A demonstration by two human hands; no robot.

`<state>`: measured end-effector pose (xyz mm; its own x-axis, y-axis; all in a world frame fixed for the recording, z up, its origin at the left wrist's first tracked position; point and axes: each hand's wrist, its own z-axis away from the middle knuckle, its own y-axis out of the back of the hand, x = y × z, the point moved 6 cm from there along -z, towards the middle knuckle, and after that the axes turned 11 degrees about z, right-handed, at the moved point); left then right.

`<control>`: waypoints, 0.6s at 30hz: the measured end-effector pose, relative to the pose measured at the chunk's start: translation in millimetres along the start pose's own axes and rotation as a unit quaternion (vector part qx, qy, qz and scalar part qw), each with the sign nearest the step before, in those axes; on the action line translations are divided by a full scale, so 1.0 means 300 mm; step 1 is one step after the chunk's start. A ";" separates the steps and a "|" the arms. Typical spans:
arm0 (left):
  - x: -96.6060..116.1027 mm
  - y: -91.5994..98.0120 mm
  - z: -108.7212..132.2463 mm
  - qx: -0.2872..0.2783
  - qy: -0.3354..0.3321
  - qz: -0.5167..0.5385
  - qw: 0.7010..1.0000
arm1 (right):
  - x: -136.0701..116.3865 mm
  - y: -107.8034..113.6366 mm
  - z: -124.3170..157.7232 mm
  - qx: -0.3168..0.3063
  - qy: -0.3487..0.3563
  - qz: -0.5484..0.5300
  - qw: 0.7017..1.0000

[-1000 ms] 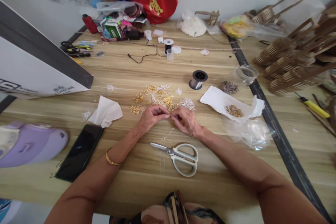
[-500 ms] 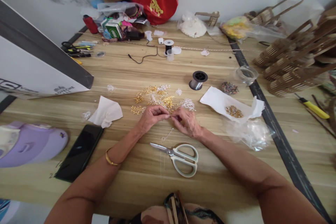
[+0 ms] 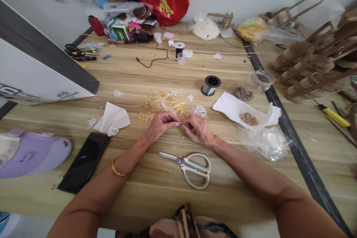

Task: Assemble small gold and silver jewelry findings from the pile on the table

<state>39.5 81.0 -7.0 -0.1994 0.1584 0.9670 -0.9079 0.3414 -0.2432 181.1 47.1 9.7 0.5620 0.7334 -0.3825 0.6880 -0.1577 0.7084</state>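
Note:
My left hand (image 3: 162,124) and my right hand (image 3: 197,129) meet fingertip to fingertip over the middle of the table. Both are closed in a pinch, and whatever lies between the fingers is too small to make out. Just beyond them spreads a pile of gold and silver jewellery findings (image 3: 167,105). Silver pins (image 3: 199,111) lie by my right knuckles. Below my fingers rests a short silver chain with a ring (image 3: 178,143). Nearer to me are white-handled scissors (image 3: 189,167), lying with the blades pointing left.
A wire spool (image 3: 211,85) stands behind the right hand. Right of it are white paper (image 3: 227,108) with small gold pieces, a clear jar (image 3: 259,81) and plastic bags (image 3: 270,143). To the left lie a tissue (image 3: 113,119), a black phone (image 3: 85,163) and a large box (image 3: 50,70).

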 end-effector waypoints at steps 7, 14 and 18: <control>-0.001 -0.002 0.000 -0.004 0.000 0.003 1.000 | 0.002 -0.004 0.003 -0.001 0.004 0.000 1.000; -0.003 -0.003 0.000 -0.015 0.005 0.001 1.000 | 0.000 0.001 0.000 0.004 0.005 -0.011 1.000; -0.012 -0.002 -0.001 -0.034 0.011 0.010 0.999 | 0.000 0.008 -0.007 0.006 0.005 -0.041 0.999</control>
<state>40.9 80.3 -10.4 -0.2081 0.1852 0.9604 -0.8767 0.4001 -0.2671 181.7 48.2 12.6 0.4994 0.7508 -0.4323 0.7367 -0.1054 0.6680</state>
